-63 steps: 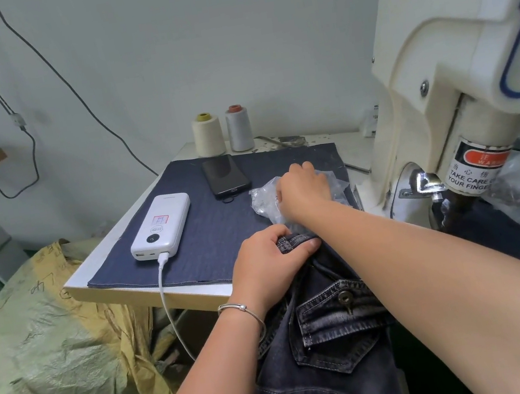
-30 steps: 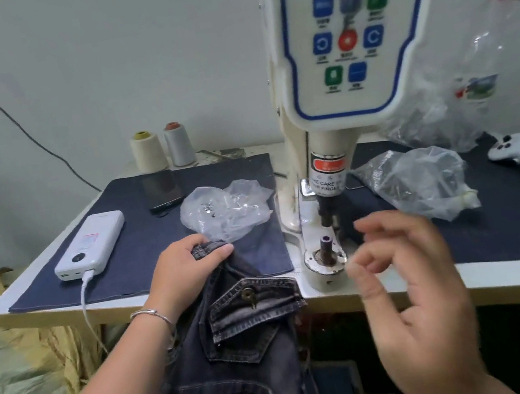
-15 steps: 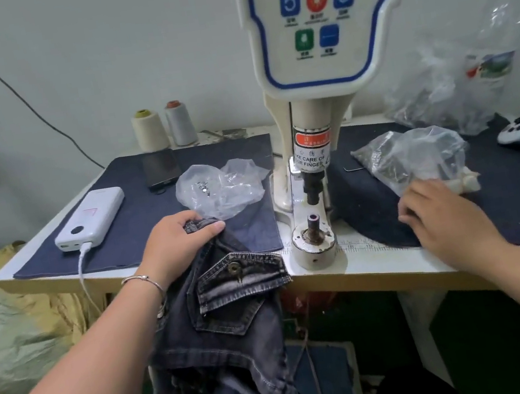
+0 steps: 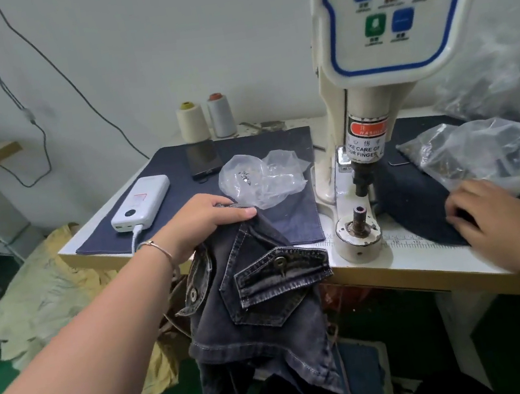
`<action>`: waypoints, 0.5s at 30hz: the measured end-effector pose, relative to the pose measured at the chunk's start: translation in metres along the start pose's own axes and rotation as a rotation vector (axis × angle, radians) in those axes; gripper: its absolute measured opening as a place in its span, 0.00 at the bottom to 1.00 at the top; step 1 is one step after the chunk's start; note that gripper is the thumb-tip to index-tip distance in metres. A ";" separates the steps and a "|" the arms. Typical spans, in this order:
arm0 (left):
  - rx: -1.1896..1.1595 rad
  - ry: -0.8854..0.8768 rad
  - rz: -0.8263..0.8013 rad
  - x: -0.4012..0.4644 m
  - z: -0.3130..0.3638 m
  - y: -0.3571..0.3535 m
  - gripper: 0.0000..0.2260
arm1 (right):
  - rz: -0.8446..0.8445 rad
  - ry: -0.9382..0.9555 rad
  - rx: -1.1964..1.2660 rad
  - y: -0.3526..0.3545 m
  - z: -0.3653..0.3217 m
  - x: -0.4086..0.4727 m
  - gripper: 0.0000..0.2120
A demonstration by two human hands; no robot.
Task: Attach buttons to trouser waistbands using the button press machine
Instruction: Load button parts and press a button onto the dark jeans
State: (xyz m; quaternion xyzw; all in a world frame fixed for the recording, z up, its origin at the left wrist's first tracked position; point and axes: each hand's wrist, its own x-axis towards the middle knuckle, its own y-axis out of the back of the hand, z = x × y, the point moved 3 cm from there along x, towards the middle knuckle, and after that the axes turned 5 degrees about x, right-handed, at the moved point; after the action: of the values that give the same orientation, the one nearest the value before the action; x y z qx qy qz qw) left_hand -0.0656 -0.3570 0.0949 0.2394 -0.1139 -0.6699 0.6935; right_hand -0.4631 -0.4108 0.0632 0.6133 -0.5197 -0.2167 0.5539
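Note:
Dark denim trousers (image 4: 263,306) hang over the table's front edge, a buttoned pocket flap facing up. My left hand (image 4: 202,222) grips their waistband at the top, on the table. The button press machine (image 4: 374,109) stands at the centre, its lower die post (image 4: 358,220) bare under the punch. My right hand (image 4: 492,216) rests, fingers curled, on the dark cloth mat (image 4: 415,205) to the right, in front of a clear bag of button parts (image 4: 478,153). What its fingertips hold is hidden. A second clear bag with small metal parts (image 4: 258,176) lies beside my left hand.
A white power bank (image 4: 142,202) with cable and a phone (image 4: 204,159) lie on the left mat. Two thread cones (image 4: 207,118) stand at the back. More plastic bags (image 4: 501,87) pile at the far right. A yellow sack (image 4: 44,291) sits on the floor at left.
My right hand left the left bag, swung across past the machine and came down on the right mat by the other bag. My left hand kept its grip on the waistband.

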 end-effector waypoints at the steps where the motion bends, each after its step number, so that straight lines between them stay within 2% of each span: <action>1: -0.020 -0.002 -0.020 -0.003 0.003 0.002 0.13 | 0.000 0.002 0.001 -0.001 0.001 0.000 0.08; 3: -0.064 -0.010 -0.027 -0.008 0.006 0.005 0.08 | 0.005 0.009 0.005 -0.002 0.002 0.000 0.08; 11: -0.176 0.021 0.008 -0.009 0.011 0.002 0.07 | 0.044 0.012 0.045 -0.005 0.007 -0.001 0.09; 13: -0.197 0.028 0.000 -0.007 0.011 -0.003 0.06 | 0.095 0.014 0.061 -0.003 0.006 -0.002 0.09; 15: -0.208 0.035 -0.012 -0.005 0.010 -0.007 0.05 | 0.234 0.022 0.065 0.003 0.002 -0.006 0.09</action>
State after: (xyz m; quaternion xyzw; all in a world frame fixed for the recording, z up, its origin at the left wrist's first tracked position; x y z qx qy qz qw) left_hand -0.0772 -0.3541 0.1010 0.1785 -0.0301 -0.6779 0.7125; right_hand -0.4679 -0.4061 0.0642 0.5684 -0.5885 -0.1268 0.5608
